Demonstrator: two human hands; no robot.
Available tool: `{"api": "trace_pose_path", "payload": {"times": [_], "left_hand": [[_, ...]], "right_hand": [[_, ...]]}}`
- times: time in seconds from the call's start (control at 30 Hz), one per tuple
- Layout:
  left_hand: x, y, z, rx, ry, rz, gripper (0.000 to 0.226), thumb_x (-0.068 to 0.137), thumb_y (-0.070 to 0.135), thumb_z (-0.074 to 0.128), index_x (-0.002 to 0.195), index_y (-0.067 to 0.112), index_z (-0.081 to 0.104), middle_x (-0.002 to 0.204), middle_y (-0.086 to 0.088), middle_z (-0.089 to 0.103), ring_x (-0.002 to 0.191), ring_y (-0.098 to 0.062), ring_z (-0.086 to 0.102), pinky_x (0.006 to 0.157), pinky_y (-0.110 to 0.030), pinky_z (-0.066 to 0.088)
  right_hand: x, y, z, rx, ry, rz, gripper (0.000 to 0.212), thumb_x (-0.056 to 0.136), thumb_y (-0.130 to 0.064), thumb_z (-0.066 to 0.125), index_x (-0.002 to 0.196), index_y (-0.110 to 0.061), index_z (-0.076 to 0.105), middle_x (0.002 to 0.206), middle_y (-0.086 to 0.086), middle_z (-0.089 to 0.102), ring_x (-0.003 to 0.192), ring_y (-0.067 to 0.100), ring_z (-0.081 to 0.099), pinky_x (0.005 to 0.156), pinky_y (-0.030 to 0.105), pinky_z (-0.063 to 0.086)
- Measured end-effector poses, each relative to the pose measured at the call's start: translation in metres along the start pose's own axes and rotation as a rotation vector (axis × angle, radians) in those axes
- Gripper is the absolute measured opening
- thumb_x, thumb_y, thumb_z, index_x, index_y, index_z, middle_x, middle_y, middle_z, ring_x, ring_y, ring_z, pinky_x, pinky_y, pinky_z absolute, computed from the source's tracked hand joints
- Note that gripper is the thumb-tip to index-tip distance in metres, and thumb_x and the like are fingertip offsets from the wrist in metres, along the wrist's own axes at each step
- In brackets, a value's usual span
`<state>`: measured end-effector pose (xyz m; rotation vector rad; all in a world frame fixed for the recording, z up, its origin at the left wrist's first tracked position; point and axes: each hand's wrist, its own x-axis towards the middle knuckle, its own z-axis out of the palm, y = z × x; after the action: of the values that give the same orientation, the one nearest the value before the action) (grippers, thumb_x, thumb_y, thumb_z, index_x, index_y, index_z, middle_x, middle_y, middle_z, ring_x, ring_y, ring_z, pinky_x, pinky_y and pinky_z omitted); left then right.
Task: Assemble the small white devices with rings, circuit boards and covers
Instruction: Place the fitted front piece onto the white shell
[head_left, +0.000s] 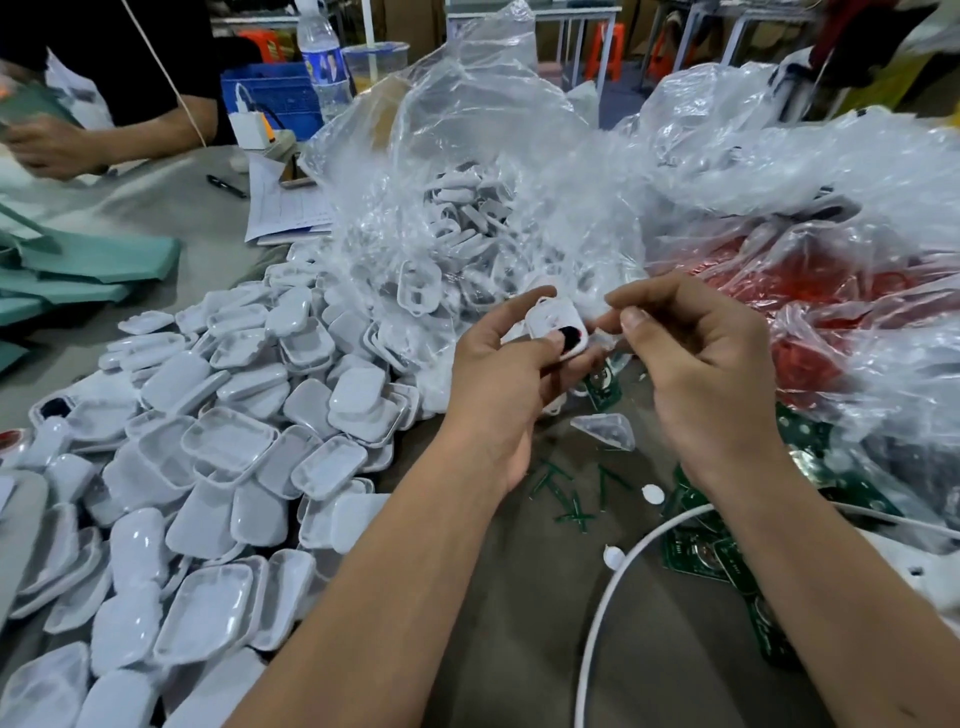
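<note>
Above the middle of the bench (519, 623), the person's left hand (498, 374) grips a small white device (558, 330) between thumb and curled fingers, its open face tilted toward the right, with a dark round part showing just under the thumb tip. The right hand (696, 364) sits just beside it, fingers curled, thumb and forefinger pressed together as if pinching something very small; what lies between them I cannot tell.

To the left spreads a heap of white covers (208, 467), many lying hollow side up, some stacked on each other. Behind the hands a clear plastic bag (467, 182) holds more white shells, and a second bag (805, 291) to the right shows red pieces through the film. Green circuit boards (696, 551) lie under the right wrist, with thin green offcuts (571, 499) scattered between the forearms. A white cable (613, 587) curves across the bench near the right forearm. At far left another person's hand (47, 145) works over green sheets (93, 260), and a water bottle (324, 57) stands behind.
</note>
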<state>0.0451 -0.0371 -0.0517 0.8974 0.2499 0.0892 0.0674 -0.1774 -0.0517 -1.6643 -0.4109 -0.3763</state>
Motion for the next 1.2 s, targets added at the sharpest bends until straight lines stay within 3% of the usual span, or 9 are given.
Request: {"api": "trace_pose_path", "payload": {"times": [0.13, 0.23, 0.37, 0.53, 0.73, 0.9, 1.0, 1.13, 1.2], "left_hand": [[0.001, -0.004, -0.001, 0.137, 0.028, 0.069, 0.040, 0.095, -0.016, 0.053, 0.112, 0.014, 0.073, 0.100, -0.020, 0.075, 0.070, -0.023, 0.074, 0.062, -0.021, 0.058], [0.001, -0.006, -0.001, 0.211, 0.018, 0.100, 0.042, 0.095, -0.014, 0.054, 0.115, 0.017, 0.075, 0.094, -0.011, 0.073, 0.068, -0.022, 0.071, 0.061, -0.021, 0.057], [0.004, 0.000, -0.004, 0.271, 0.050, 0.173, 0.043, 0.095, -0.015, 0.056, 0.121, 0.015, 0.073, 0.084, -0.003, 0.075, 0.067, -0.021, 0.073, 0.057, -0.021, 0.056], [0.002, 0.003, -0.006, 0.318, 0.069, 0.225, 0.039, 0.093, -0.015, 0.059, 0.122, 0.010, 0.066, 0.107, -0.017, 0.074, 0.065, -0.024, 0.073, 0.050, -0.021, 0.049], [0.002, 0.002, -0.009, 0.375, 0.068, 0.256, 0.029, 0.090, -0.014, 0.059, 0.107, 0.008, 0.066, 0.098, -0.016, 0.070, 0.055, -0.019, 0.068, 0.045, -0.020, 0.043], [0.003, 0.002, -0.010, 0.373, 0.054, 0.235, 0.035, 0.090, -0.016, 0.055, 0.111, 0.008, 0.071, 0.092, -0.010, 0.066, 0.051, -0.017, 0.062, 0.042, -0.019, 0.039], [0.003, 0.002, -0.010, 0.435, 0.049, 0.248, 0.040, 0.090, -0.015, 0.057, 0.114, 0.012, 0.075, 0.095, -0.009, 0.067, 0.051, -0.018, 0.058, 0.043, -0.018, 0.040], [0.003, -0.002, -0.013, 0.598, 0.030, 0.326, 0.038, 0.089, -0.010, 0.063, 0.114, 0.017, 0.075, 0.084, 0.013, 0.070, 0.052, -0.017, 0.062, 0.048, -0.017, 0.045], [0.002, -0.002, -0.013, 0.653, 0.006, 0.361, 0.033, 0.088, -0.009, 0.065, 0.110, 0.014, 0.074, 0.079, 0.011, 0.070, 0.052, -0.018, 0.063, 0.047, -0.017, 0.044]], "right_hand": [[0.002, 0.003, -0.001, -0.034, 0.053, 0.051, 0.021, 0.097, -0.003, 0.065, 0.093, -0.021, 0.076, 0.083, -0.004, 0.077, 0.079, 0.010, 0.074, 0.069, 0.017, 0.056], [0.001, 0.004, -0.001, -0.092, 0.055, 0.084, 0.023, 0.096, -0.005, 0.066, 0.091, -0.025, 0.076, 0.081, -0.008, 0.076, 0.076, 0.005, 0.073, 0.067, 0.014, 0.054], [0.003, 0.002, -0.008, -0.244, 0.035, 0.175, 0.015, 0.097, -0.013, 0.069, 0.091, -0.025, 0.077, 0.077, -0.007, 0.075, 0.074, 0.008, 0.073, 0.068, 0.028, 0.060], [0.006, -0.009, -0.021, -0.623, -0.344, 0.078, 0.024, 0.091, -0.035, 0.078, 0.071, -0.024, 0.072, 0.059, -0.009, 0.066, 0.055, 0.000, 0.062, 0.054, 0.010, 0.042], [0.012, -0.025, -0.047, -0.799, -0.871, 0.283, 0.023, 0.072, -0.044, 0.092, 0.068, -0.026, 0.076, 0.062, -0.012, 0.072, 0.056, 0.004, 0.066, 0.056, 0.025, 0.053], [0.011, -0.024, -0.048, -0.808, -0.985, 0.317, 0.017, 0.076, -0.031, 0.092, 0.069, -0.027, 0.077, 0.062, -0.011, 0.072, 0.057, 0.004, 0.066, 0.056, 0.021, 0.051], [0.011, -0.024, -0.050, -0.698, -0.900, 0.291, 0.016, 0.083, -0.026, 0.085, 0.072, -0.022, 0.075, 0.063, -0.011, 0.072, 0.055, 0.001, 0.066, 0.054, 0.012, 0.049], [0.011, -0.015, -0.039, -0.251, -0.456, 0.302, 0.009, 0.091, -0.014, 0.077, 0.086, -0.010, 0.071, 0.071, 0.005, 0.076, 0.057, 0.018, 0.071, 0.048, 0.020, 0.053], [0.009, -0.009, -0.033, -0.154, -0.291, 0.262, 0.008, 0.090, -0.010, 0.079, 0.087, -0.007, 0.072, 0.070, 0.009, 0.075, 0.055, 0.021, 0.070, 0.048, 0.023, 0.054]]}}
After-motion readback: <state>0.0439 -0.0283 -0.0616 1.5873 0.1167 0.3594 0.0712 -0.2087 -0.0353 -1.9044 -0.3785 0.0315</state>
